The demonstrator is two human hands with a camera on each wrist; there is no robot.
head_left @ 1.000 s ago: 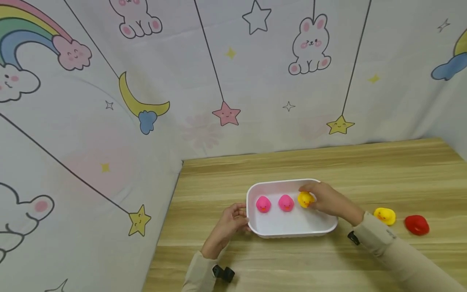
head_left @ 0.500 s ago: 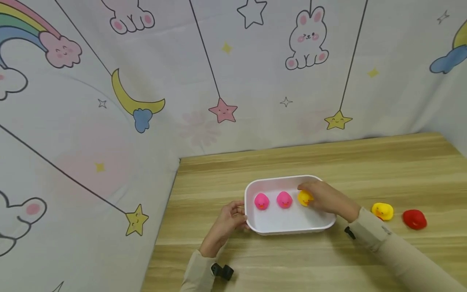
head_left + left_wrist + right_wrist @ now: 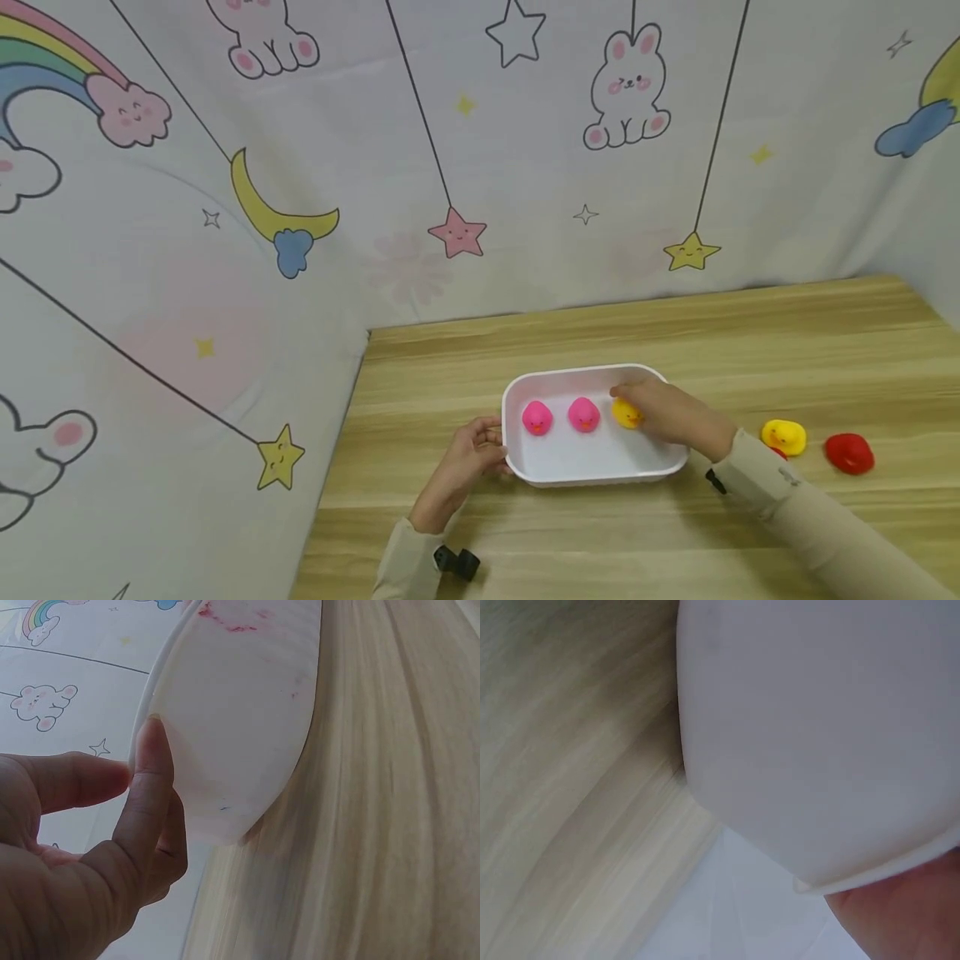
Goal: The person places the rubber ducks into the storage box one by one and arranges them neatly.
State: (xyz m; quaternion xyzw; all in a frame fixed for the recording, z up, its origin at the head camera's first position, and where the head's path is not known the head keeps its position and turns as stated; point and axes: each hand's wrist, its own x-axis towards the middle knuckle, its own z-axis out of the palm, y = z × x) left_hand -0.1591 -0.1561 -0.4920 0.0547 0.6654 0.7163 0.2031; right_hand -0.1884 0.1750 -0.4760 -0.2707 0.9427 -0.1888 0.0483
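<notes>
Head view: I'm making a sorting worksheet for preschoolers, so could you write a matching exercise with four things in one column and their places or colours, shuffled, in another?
Column one
1. Two pink ducks
2. Left hand
3. Right hand
4. Toy farthest right

Column two
A. Red, lying on the table
B. At the left end of the white tray
C. Side by side in the tray
D. At a yellow duck in the tray

Right pairs: 1-C, 2-B, 3-D, 4-A.

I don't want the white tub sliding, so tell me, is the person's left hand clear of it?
No, the left wrist view shows the left hand touching the white tub near its rim.
</notes>
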